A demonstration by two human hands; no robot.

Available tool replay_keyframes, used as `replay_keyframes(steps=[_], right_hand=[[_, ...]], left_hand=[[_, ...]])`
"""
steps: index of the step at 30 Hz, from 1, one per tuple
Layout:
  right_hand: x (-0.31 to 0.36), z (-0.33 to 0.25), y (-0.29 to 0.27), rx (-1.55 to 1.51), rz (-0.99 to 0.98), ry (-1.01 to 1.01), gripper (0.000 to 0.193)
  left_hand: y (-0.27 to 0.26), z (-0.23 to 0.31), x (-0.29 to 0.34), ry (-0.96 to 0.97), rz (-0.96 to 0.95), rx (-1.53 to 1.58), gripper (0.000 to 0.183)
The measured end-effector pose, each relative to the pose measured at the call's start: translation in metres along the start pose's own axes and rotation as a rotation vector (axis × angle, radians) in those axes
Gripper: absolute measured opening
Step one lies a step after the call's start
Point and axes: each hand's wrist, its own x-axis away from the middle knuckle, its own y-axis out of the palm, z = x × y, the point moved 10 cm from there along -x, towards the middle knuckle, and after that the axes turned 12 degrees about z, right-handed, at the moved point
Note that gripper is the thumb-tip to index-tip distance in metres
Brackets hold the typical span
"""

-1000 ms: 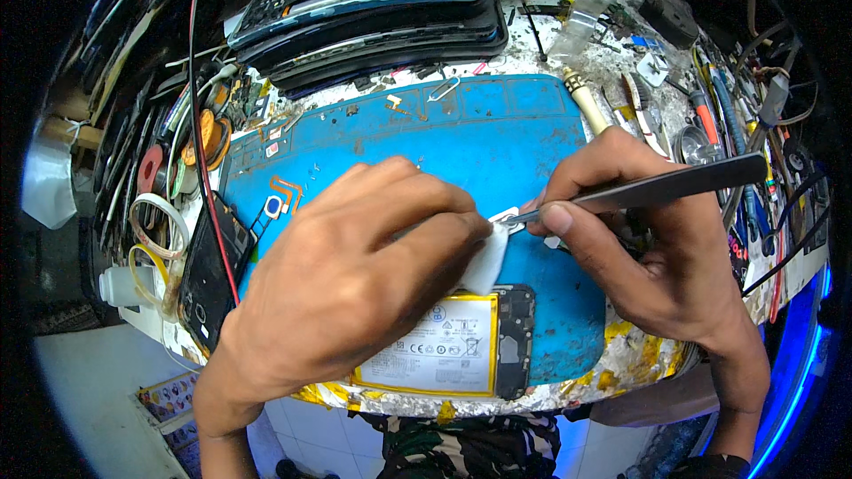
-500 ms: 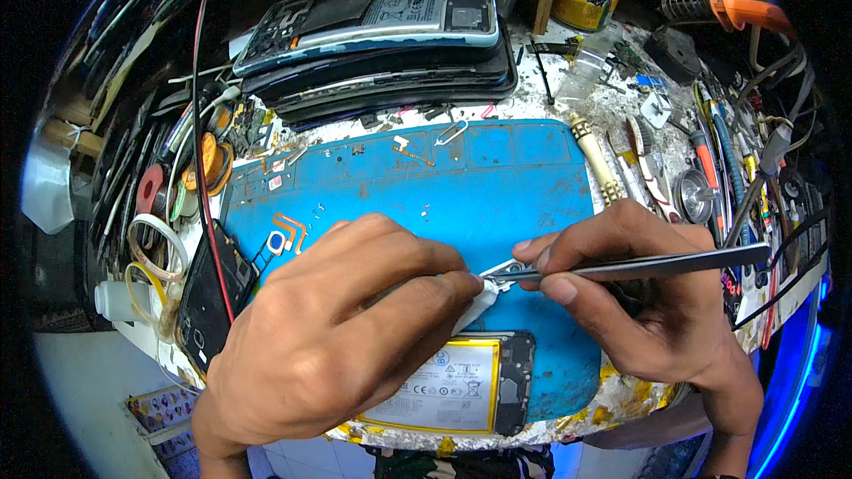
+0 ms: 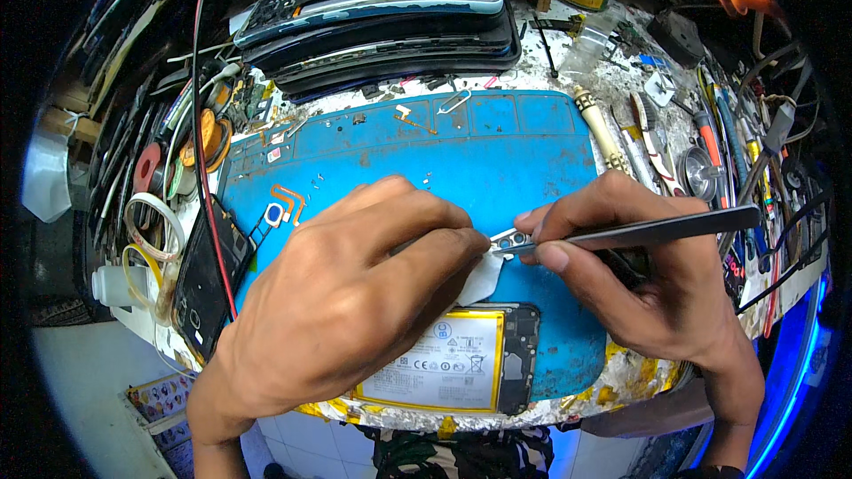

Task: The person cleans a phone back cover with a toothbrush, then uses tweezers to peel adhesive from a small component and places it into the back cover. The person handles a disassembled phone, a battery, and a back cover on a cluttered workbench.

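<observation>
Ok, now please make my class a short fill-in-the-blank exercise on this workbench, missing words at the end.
The right hand holds a pair of ____.
The mat beneath the hands is ____.
The battery nearest the person has a ____ border.
The brush lies to the ____ of the mat.

Missing words: tweezers; blue; yellow; right.

Phone-repair workshop: opened phone, stack of phone bodies, blue mat

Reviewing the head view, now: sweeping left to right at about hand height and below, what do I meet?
White bottle, black phone shell, left hand, small two-ringed part, right hand, blue light strip.
</observation>
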Motion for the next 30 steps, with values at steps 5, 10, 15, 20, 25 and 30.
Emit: replay_keyframes(steps=[5, 10, 15, 20, 25, 30], right_hand=[[0.0008, 0.0008, 0.0029, 0.030, -0.022, 0.004, 0.008], [0.0002, 0.0013, 0.0009, 0.009, 0.012, -0.012, 0.009], [-0.0001, -0.0019, 0.0014, -0.018, 0.018, -0.050, 0.009], [0.0010, 0.0032, 0.0026, 0.015, 0.002, 0.016, 0.008], [0.0009, 0.0018, -0.0013, -0.006, 0.046, 0.000, 0.007], [0.0000, 0.0015, -0.0059, -0.058, 0.072, -0.017, 0.008]], left_hand=[[0.0018, 0.0001, 0.0004, 0.016, -0.021, -0.021, 0.029], [0.0020, -0.0001, 0.0002, 0.011, -0.023, -0.029, 0.029], [0.0031, -0.0004, 0.0009, 0.012, -0.038, -0.030, 0.029], [0.0027, 0.0006, 0.0010, 0.010, -0.039, -0.040, 0.029], [0.0024, 0.0016, 0.0012, 0.004, -0.029, -0.042, 0.029], [0.0007, -0.0001, 0.0007, -0.006, -0.071, -0.038, 0.027]])
